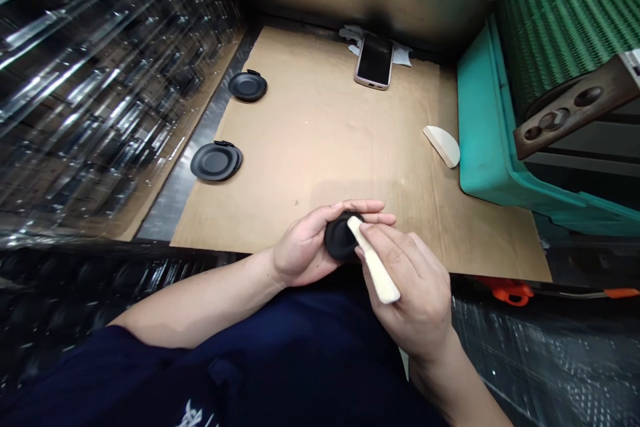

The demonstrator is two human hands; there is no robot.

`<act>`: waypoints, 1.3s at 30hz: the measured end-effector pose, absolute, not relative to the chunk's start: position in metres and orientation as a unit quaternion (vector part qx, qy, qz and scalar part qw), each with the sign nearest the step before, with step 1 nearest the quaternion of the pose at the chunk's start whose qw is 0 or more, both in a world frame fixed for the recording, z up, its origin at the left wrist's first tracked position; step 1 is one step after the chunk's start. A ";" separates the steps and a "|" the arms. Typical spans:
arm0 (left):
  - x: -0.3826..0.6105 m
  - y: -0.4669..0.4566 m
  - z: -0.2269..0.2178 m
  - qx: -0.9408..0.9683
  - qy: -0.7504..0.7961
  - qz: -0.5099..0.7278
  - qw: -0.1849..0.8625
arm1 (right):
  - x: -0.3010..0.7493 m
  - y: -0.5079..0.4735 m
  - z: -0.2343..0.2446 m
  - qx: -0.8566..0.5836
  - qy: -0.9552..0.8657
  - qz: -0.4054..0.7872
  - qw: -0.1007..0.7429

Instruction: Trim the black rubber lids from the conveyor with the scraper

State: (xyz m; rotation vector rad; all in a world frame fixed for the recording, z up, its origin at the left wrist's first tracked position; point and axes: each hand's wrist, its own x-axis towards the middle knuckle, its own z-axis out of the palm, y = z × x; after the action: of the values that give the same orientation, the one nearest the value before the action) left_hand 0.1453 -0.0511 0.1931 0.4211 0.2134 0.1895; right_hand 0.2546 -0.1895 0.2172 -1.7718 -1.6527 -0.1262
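My left hand [305, 243] cups a small round black part [339, 240] just above the near edge of the cardboard sheet [320, 140]. My right hand [410, 287] is closed round a cream-coloured stick tool [374, 259], whose tip presses on the black part's upper rim. Two more round black lids lie at the left: one [217, 161] nearer me, one [248, 85] farther back.
Stacks of clear plastic trays [100, 80] fill the left side. A phone [375, 61] lies on a white cloth at the back. A cream half-round piece [443, 145] sits by a teal bin [487, 140]. A brown wooden block with holes [575, 103] juts out on the right.
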 end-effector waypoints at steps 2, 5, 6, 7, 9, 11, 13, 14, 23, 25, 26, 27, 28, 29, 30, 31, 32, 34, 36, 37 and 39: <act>0.146 -0.051 0.193 0.210 0.112 0.094 0.967 | 0.254 -0.191 0.222 -0.700 -0.629 -0.045 0.334; 0.146 -0.051 0.192 0.214 0.108 0.098 0.966 | 0.253 -0.195 0.227 -0.721 -0.617 -0.028 0.313; 0.146 -0.051 0.192 0.216 0.104 0.096 0.966 | 0.253 -0.195 0.228 -0.722 -0.617 -0.027 0.311; 0.146 -0.051 0.192 0.219 0.101 0.092 0.966 | 0.252 -0.195 0.227 -0.721 -0.618 -0.028 0.312; 0.146 -0.052 0.192 0.225 0.099 0.089 0.965 | 0.252 -0.194 0.224 -0.716 -0.620 -0.041 0.317; 0.145 -0.052 0.191 0.227 0.105 0.095 0.964 | 0.252 -0.192 0.220 -0.711 -0.621 -0.054 0.325; 0.145 -0.053 0.190 0.227 0.109 0.102 0.962 | 0.251 -0.192 0.220 -0.712 -0.620 -0.058 0.326; 0.144 -0.053 0.189 0.226 0.110 0.104 0.962 | 0.250 -0.192 0.222 -0.716 -0.618 -0.053 0.321; 0.142 -0.053 0.188 0.233 0.084 0.091 0.965 | 0.251 -0.191 0.232 -0.727 -0.605 -0.045 0.321; 0.142 -0.053 0.188 0.228 0.091 0.098 0.964 | 0.252 -0.193 0.234 -0.729 -0.604 -0.023 0.321; 0.143 -0.053 0.188 0.226 0.095 0.105 0.964 | 0.252 -0.194 0.236 -0.730 -0.605 0.001 0.318; 0.143 -0.052 0.188 0.225 0.098 0.113 0.963 | 0.253 -0.197 0.238 -0.729 -0.606 0.029 0.318; 0.144 -0.052 0.189 0.223 0.101 0.121 0.962 | 0.254 -0.199 0.241 -0.725 -0.605 0.053 0.325; 0.145 -0.052 0.189 0.220 0.101 0.127 0.962 | 0.255 -0.201 0.243 -0.718 -0.604 0.064 0.340; 0.145 -0.051 0.189 0.216 0.101 0.130 0.962 | 0.257 -0.203 0.244 -0.708 -0.605 0.059 0.360; 0.146 -0.051 0.190 0.211 0.100 0.130 0.964 | 0.259 -0.203 0.243 -0.694 -0.611 0.035 0.379; 0.147 -0.050 0.190 0.206 0.099 0.127 0.965 | 0.261 -0.202 0.241 -0.677 -0.625 0.001 0.389; 0.147 -0.049 0.191 0.191 0.097 0.115 0.970 | 0.264 -0.198 0.232 -0.645 -0.671 -0.066 0.360; 0.146 -0.048 0.192 0.172 0.096 0.109 0.974 | 0.264 -0.194 0.219 -0.630 -0.715 -0.088 0.288; 0.145 -0.048 0.192 0.164 0.097 0.112 0.975 | 0.262 -0.192 0.213 -0.627 -0.731 -0.085 0.257; 0.145 -0.047 0.193 0.155 0.096 0.120 0.976 | 0.257 -0.192 0.203 -0.612 -0.756 -0.070 0.222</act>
State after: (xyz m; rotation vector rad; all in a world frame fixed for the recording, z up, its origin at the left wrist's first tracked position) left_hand 0.1447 -0.0468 0.1929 0.3125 0.1931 0.2414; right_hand 0.2570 -0.1920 0.2035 -1.6897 -2.0891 -0.1929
